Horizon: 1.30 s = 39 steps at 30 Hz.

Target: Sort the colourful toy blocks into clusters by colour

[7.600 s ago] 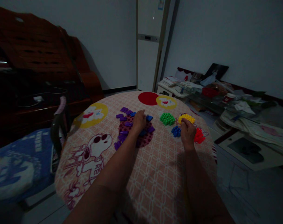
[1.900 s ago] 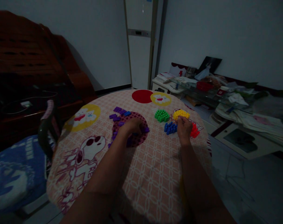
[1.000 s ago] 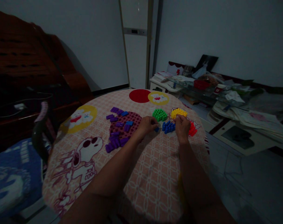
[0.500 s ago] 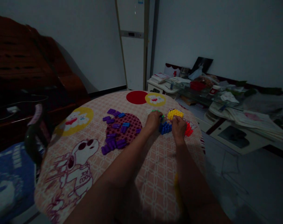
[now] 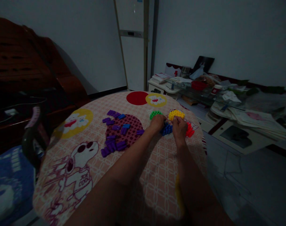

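Several small plastic pieces are grouped by colour at the far right of the table. My left hand [image 5: 158,122] is closed between the green cluster [image 5: 155,114] and the blue cluster [image 5: 167,128]; its fingertips are hidden. Just right of it, my right hand [image 5: 180,128] is closed, thumb and fingers pressed together at the near edge of the yellow cluster [image 5: 176,114]. Whatever either hand pinches is too small or covered to make out. Red pieces [image 5: 190,129] lie close beside the right hand, partly behind it.
Loose purple pieces [image 5: 111,146] and a few blue ones [image 5: 125,126] lie scattered on the left of the patterned tablecloth [image 5: 154,175]. A chair [image 5: 31,138] stands at the left edge. Beyond the table, a cluttered low cabinet [image 5: 237,135] runs along the right wall.
My left hand has drawn back slightly towards me, uncovering more of the green cluster. My right hand stays by the yellow pieces. The view has shifted a little.
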{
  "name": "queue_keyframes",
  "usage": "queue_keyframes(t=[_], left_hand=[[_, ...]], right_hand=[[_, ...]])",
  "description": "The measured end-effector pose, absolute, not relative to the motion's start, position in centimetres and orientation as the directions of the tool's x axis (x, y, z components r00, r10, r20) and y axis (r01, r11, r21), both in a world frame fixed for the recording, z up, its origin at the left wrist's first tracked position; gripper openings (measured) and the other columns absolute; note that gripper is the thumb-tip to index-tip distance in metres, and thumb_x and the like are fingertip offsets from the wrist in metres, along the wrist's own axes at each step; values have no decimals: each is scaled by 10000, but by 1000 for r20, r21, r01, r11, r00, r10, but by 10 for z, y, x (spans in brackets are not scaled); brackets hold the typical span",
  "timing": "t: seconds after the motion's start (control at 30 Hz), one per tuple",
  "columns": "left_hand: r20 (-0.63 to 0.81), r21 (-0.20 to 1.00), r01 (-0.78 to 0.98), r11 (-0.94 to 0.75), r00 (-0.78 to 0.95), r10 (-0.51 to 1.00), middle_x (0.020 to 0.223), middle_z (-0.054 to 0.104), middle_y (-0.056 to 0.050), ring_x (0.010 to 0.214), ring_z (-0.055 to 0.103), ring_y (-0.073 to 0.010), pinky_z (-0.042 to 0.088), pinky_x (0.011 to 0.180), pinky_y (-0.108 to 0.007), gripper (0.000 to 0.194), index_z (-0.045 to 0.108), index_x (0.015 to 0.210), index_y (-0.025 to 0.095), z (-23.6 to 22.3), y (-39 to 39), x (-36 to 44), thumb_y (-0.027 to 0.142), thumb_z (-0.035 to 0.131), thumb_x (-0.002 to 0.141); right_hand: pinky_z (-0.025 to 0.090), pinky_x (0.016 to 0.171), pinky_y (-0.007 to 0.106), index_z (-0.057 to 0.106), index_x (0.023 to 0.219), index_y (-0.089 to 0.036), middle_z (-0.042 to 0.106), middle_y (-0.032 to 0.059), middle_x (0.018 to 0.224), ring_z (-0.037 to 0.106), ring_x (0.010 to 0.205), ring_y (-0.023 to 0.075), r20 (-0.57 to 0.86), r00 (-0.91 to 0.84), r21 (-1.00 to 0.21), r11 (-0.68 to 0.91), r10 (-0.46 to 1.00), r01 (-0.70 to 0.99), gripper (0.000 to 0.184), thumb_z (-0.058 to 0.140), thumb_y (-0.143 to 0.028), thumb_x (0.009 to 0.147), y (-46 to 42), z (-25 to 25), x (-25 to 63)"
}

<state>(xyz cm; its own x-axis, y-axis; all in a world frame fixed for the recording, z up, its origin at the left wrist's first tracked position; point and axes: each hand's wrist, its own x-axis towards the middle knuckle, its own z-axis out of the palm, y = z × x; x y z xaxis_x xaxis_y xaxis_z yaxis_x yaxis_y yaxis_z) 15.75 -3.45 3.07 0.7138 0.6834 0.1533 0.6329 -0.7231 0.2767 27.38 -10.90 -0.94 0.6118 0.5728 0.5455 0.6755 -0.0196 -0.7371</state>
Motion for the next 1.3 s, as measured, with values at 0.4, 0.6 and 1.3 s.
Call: queue_keyframes(t=[0.4,0.6,1.3], left_hand=[[311,381,639,-668,592,744,1141,752,-91,1066,681,-224,481,978,-315,351,736,1161,188,42,-21,120,187,475,927],[353,535,756,-378,206,913,1172,742,-78,1068,674,-218,489,980,-304,329,712,1173,165,43,15,25,184,513,912],[104,299,920,-253,232,967,1290,666,-181,1179,610,-290,431,1032,-364,402,643,1292,98,9,28,-17,206,527,922]], right_hand=[[484,782,328,736,914,-187,745,95,834,657,786,228,527,631,-753,-30,569,657,369,423,-380,879,-109,-7,273],[494,809,344,739,912,-176,752,108,855,668,811,242,552,626,-745,-11,551,667,384,423,-392,884,-111,-6,273],[479,701,322,703,782,-174,736,86,742,648,678,216,541,673,-778,-4,505,628,375,439,-417,889,-113,-4,277]])
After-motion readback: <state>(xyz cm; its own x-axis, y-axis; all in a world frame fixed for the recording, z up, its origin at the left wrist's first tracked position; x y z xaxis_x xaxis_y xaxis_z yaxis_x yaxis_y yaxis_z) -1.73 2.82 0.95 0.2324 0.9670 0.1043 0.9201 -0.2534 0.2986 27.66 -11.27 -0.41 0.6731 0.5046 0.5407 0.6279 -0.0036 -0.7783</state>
